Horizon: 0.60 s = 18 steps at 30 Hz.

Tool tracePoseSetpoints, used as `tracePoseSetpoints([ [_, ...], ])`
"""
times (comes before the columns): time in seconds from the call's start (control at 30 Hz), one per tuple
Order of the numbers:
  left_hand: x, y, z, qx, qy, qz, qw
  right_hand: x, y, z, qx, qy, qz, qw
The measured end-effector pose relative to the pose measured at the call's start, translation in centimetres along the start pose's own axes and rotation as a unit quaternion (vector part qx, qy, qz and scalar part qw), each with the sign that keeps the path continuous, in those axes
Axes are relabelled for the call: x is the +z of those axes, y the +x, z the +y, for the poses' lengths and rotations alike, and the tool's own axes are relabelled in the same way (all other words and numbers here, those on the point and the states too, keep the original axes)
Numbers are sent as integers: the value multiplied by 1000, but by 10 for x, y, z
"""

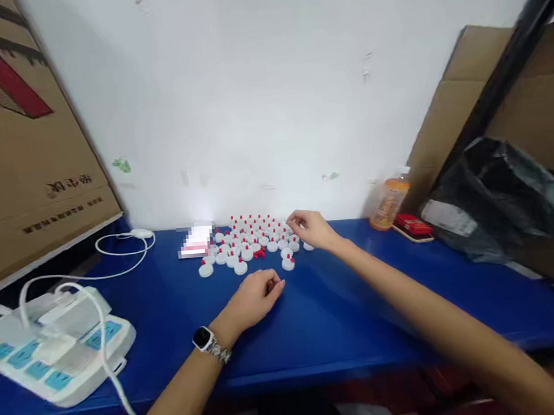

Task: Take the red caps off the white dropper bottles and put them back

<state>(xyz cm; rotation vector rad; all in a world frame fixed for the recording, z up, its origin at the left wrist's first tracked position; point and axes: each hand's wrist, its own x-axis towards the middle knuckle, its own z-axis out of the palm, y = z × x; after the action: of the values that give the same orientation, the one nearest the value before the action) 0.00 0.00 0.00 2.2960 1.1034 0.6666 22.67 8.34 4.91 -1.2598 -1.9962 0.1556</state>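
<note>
Many white round caps (247, 254) stand grouped on the blue table (333, 312) near the wall, most with a small red tip on top. A little heap of loose red tips (259, 253) lies at the front of the group. My right hand (313, 228) is over the right side of the caps, thumb and fingers pinched together; whatever sits between them is too small to make out. In front of the caps, my left hand (257, 293) is low over the table with its fingers curled in. Its palm is hidden, so any contents cannot be told.
A white power strip (86, 369) with a charging cable (45, 277) lies at left, by a large cardboard box (38, 162). A pixelated flat object (197, 240) lies left of the caps. At right are an orange bottle (390, 202), a red packet (413, 225) and a black plastic bag (492, 203).
</note>
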Motion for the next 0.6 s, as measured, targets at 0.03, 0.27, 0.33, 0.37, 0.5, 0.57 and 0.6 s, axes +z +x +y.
tracePoseSetpoints([
  [0.03,1,0,0,-1,-1,-1,1000,-2,-14,9,33,-13,24,999],
  [0.27,-2,10,11,-8,24,3,1000,4,-60,44,166,4,27,986],
  [0.33,-6,17,18,18,58,19,998,6,-58,43,165,35,20,986],
  [0.37,-7,21,22,35,74,32,996,6,-58,41,160,51,23,986],
  [0.5,-5,37,31,101,105,126,981,1,-62,15,121,142,72,980],
  [0.57,-1,40,31,126,108,162,973,1,-67,-4,91,211,82,970],
  [0.6,1,40,30,136,107,165,971,2,-70,-14,75,242,73,965],
])
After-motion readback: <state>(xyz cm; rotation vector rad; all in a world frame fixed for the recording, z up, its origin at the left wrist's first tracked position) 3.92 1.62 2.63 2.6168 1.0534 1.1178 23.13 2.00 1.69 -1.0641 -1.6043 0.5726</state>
